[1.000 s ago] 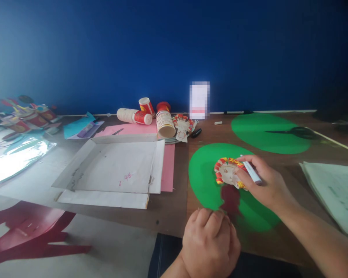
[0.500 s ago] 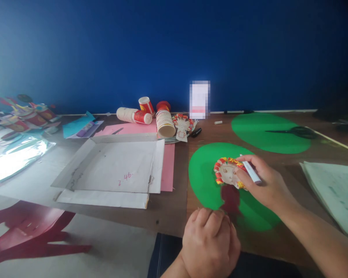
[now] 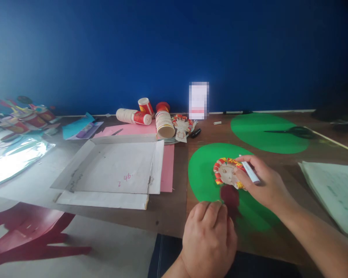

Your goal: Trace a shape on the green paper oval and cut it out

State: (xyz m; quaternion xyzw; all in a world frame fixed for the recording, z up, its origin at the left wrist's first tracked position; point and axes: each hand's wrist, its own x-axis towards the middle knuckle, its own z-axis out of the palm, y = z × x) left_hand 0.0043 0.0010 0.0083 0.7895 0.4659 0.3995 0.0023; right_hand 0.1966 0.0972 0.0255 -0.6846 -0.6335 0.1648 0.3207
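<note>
My right hand [image 3: 263, 181] is closed around a white marker [image 3: 251, 172] with a dark purple end. Its thumb also presses on a paper-cup cutout [image 3: 226, 173], a pale drawn face ringed by red and yellow curled strips. Under it lies a round green sheet [image 3: 201, 170] bearing a dark red patch [image 3: 229, 197]. Near the table's front edge, my left hand [image 3: 210, 235] is curled with its back toward me. Its fingertips are hidden, so whatever it may hold cannot be made out.
A white box lid [image 3: 113, 166] lies left on pink paper [image 3: 168, 166]. Behind are stacked paper cups [image 3: 165, 125], a similar cutout figure [image 3: 181, 127] and a black marker cap [image 3: 196, 133]. Scissors [image 3: 298, 132] rest on another green sheet [image 3: 249, 127]. A red chair [image 3: 31, 235] stands at lower left.
My left hand has shifted slightly up toward the cutout. The right hand, marker and cutout stay nearly where they were.
</note>
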